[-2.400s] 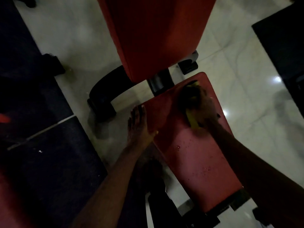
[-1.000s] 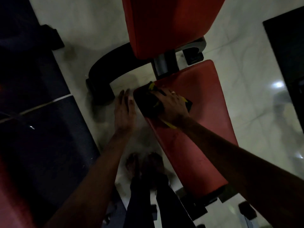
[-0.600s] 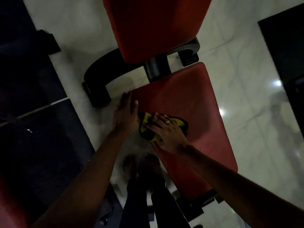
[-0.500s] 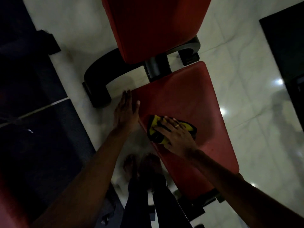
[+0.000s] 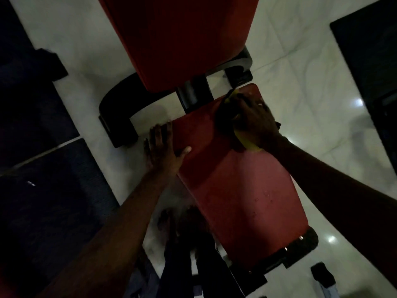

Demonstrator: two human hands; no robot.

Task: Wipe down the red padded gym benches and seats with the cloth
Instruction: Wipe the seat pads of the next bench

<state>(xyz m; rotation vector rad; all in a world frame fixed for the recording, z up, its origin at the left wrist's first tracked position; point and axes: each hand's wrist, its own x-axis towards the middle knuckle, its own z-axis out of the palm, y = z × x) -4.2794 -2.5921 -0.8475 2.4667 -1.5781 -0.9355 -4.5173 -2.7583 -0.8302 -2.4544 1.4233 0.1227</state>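
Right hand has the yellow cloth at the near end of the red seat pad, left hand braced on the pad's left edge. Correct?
Not quite. In the head view the right hand presses the yellow cloth at the far end of the red seat pad, by the backrest. The left hand does brace the left edge.

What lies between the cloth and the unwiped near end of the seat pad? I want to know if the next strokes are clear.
Nothing visible does. The right hand presses the cloth at the far end of the seat pad; the red surface toward the near end is bare. The left hand rests at the pad's left edge, beside that path.
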